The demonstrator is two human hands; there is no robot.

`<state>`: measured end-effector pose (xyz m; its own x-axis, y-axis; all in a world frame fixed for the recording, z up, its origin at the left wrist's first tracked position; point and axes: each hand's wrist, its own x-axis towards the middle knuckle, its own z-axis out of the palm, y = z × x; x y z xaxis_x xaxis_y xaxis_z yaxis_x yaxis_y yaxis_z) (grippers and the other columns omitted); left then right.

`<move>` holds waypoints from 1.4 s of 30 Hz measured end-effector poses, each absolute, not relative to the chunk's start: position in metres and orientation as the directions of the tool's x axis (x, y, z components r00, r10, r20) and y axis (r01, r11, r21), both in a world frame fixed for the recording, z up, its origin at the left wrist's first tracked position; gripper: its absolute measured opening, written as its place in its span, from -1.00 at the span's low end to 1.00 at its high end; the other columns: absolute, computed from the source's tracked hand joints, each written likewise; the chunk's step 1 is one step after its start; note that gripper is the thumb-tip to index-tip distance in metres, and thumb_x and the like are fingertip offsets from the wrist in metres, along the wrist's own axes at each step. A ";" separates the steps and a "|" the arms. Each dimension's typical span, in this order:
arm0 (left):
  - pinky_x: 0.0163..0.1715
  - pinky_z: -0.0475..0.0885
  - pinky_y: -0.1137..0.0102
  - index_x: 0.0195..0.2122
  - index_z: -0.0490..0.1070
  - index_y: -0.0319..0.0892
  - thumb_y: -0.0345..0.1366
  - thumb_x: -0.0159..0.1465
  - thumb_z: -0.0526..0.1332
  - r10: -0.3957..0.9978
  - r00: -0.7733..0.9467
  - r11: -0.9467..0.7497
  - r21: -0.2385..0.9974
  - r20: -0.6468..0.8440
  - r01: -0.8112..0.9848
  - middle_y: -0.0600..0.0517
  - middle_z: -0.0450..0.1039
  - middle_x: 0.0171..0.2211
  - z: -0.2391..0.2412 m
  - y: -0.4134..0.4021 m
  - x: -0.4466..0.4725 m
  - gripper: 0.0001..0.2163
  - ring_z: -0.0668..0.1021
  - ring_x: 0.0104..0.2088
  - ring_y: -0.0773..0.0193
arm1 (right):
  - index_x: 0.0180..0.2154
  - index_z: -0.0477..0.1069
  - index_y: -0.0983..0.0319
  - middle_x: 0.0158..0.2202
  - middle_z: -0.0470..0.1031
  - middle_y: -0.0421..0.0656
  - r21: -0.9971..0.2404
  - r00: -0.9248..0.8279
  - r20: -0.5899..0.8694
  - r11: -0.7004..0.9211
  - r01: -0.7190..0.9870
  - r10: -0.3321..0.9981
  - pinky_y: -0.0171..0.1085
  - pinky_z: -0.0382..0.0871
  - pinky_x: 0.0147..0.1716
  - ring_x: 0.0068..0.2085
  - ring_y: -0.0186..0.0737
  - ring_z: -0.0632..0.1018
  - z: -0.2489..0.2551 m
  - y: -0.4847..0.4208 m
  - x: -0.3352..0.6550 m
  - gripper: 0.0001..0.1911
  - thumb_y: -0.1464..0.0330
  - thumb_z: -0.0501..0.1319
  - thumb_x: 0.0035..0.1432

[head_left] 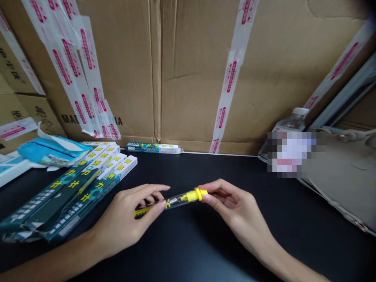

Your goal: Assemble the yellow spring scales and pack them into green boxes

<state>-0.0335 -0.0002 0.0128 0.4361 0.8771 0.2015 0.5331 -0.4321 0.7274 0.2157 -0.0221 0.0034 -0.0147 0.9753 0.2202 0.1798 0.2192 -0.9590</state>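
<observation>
A clear tubular spring scale [176, 200] with yellow parts lies level between my two hands, just above the black table. My left hand [129, 213] grips its tube between thumb and fingers, covering part of the yellow-marked end. At the other end, the thumb and fingertips of my right hand [235, 203] pinch the yellow cap [199, 194]. A metal spring or rod shows inside the clear tube near the cap. Left of my left hand lie several long green-and-white boxes [96, 192] with yellow lettering, side by side.
One more such box [154, 148] lies at the back against the large taped cardboard carton [194, 78]. A blue tissue pack [54, 150] rests at the left. To the right stand a plastic bottle [290, 123] and a beige bag [340, 180] on the black table [188, 250].
</observation>
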 end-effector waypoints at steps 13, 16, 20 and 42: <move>-0.31 0.46 0.36 -0.02 0.41 -0.08 0.01 0.41 0.05 0.732 0.625 -0.676 0.404 0.271 0.617 -0.01 0.60 -0.16 0.010 -0.002 0.014 -0.67 0.65 -0.24 0.11 | -0.26 0.57 0.17 -0.25 0.64 -0.14 -0.966 -0.100 0.192 0.206 0.156 0.976 -0.29 0.54 -0.21 -0.22 -0.15 0.65 0.000 -0.035 0.203 -0.87 0.27 0.31 0.18; -0.37 0.41 0.38 -0.16 0.39 -0.11 -0.02 0.43 0.02 0.738 0.628 -0.669 0.385 0.247 0.635 -0.02 0.61 -0.21 0.008 -0.001 0.013 -0.70 0.66 -0.28 0.12 | -0.24 0.58 0.15 -0.24 0.64 -0.16 -0.959 -0.118 0.188 0.208 0.193 0.975 -0.29 0.53 -0.17 -0.20 -0.16 0.65 0.000 -0.033 0.204 -0.88 0.28 0.30 0.20; -0.42 0.38 0.37 -0.22 0.33 -0.09 -0.07 0.41 0.07 0.756 0.618 -0.650 0.357 0.215 0.671 -0.02 0.62 -0.23 0.005 0.000 0.008 -0.78 0.66 -0.29 0.07 | -0.25 0.60 0.12 -0.24 0.65 -0.19 -0.956 -0.112 0.175 0.196 0.219 0.978 -0.28 0.53 -0.17 -0.21 -0.17 0.64 -0.002 -0.030 0.203 -0.89 0.29 0.30 0.19; -0.57 0.27 0.49 -0.11 0.36 -0.03 -0.13 0.29 0.19 0.802 0.591 -0.532 0.554 0.087 0.641 0.05 0.53 -0.34 0.011 0.008 0.005 -0.81 0.54 -0.49 0.24 | -0.23 0.57 0.18 -0.22 0.65 -0.18 -0.982 -0.200 0.110 0.137 0.127 0.974 -0.30 0.52 -0.15 -0.19 -0.20 0.65 -0.010 -0.022 0.203 -0.85 0.26 0.32 0.18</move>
